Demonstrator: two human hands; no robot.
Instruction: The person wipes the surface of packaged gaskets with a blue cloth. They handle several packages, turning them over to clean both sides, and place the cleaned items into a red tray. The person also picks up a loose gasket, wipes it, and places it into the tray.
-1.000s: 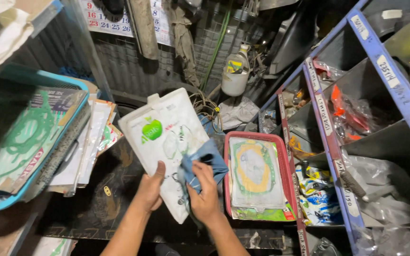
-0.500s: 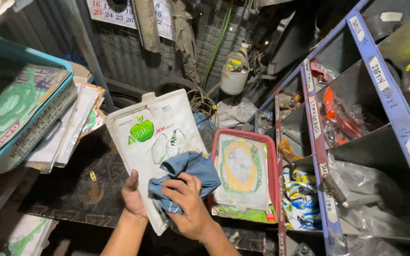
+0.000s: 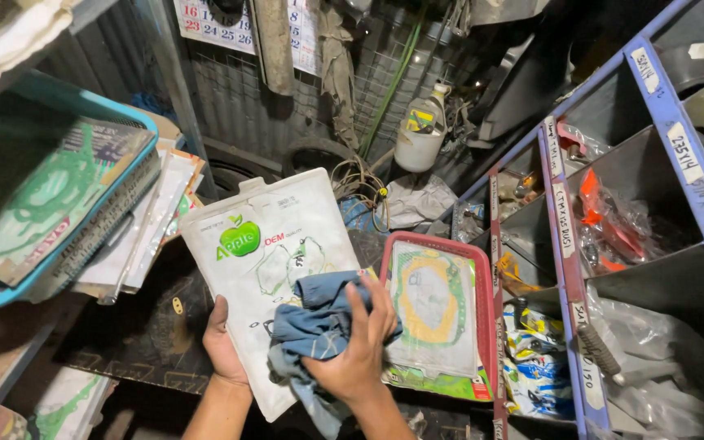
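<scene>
A red tray (image 3: pixel 489 318) sits just right of the hands and holds a clear packet with a yellow-green ring-shaped gasket (image 3: pixel 433 314) inside it. To the right of the tray rises a blue shelf rack (image 3: pixel 560 220) whose grey bins carry bagged parts, some orange, most too dim to tell apart. On the left a blue basket (image 3: pixel 83 244) holds green-printed gasket sheets, and a stack of flat packets (image 3: pixel 152 224) leans against its side. At the back, against a corrugated wall, stand a white plastic jug (image 3: pixel 419 138) and a tangle of wire (image 3: pixel 360 183); a tyre (image 3: pixel 319 153) shows partly behind the packet. The lower left corner is dark, and the surface under the hands cannot be made out. The white plastic packet (image 3: pixel 266 261) is held up tilted in the middle of the view, with a green fruit mark and faint gasket outlines printed on it; its lower right part is covered by a blue cloth (image 3: pixel 319 322). The left hand (image 3: pixel 223 346) grips the packet's lower left edge, thumb on the front. The right hand (image 3: pixel 360 350) is closed around the crumpled cloth and presses it against the packet's face.
</scene>
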